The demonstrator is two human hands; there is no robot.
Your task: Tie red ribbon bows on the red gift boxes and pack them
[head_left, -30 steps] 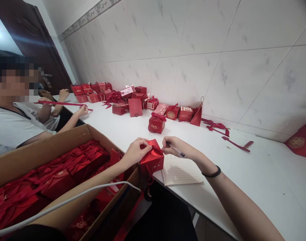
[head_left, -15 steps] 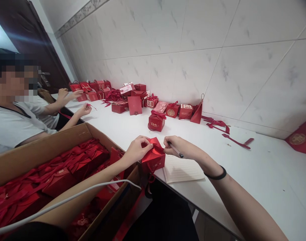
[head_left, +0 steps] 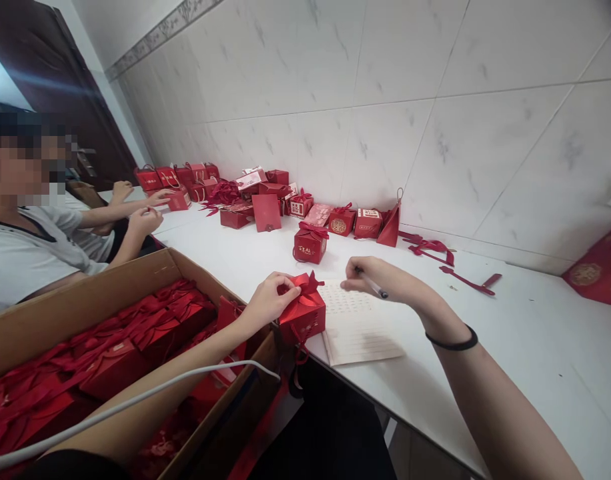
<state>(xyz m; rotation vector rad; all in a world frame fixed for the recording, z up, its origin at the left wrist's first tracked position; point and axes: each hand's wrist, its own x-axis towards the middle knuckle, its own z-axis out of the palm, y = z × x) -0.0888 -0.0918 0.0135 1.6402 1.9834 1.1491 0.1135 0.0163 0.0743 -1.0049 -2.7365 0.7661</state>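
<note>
A shiny red gift box (head_left: 305,320) tied with a red ribbon bow sits at the table's near edge. My left hand (head_left: 274,297) pinches the bow on its top from the left. My right hand (head_left: 378,279) is curled around a pen (head_left: 378,290), its tip pointing down to the right, apart from the box. Under that hand lies an open notebook (head_left: 363,340) with writing on its upper part. Just beyond stands another red gift box (head_left: 309,248) with a bow and gold lettering.
To my left, a cardboard carton (head_left: 170,263) holds several red boxes; a white cable (head_left: 185,371) crosses my left forearm. Red boxes (head_left: 265,213) line the wall. Loose ribbons (head_left: 470,283) lie right. Two people sit at the far left.
My right hand has let go of the ribbon and moved right and slightly up with the pen. The bow's loop now shows. A co-worker's hand has moved left.
</note>
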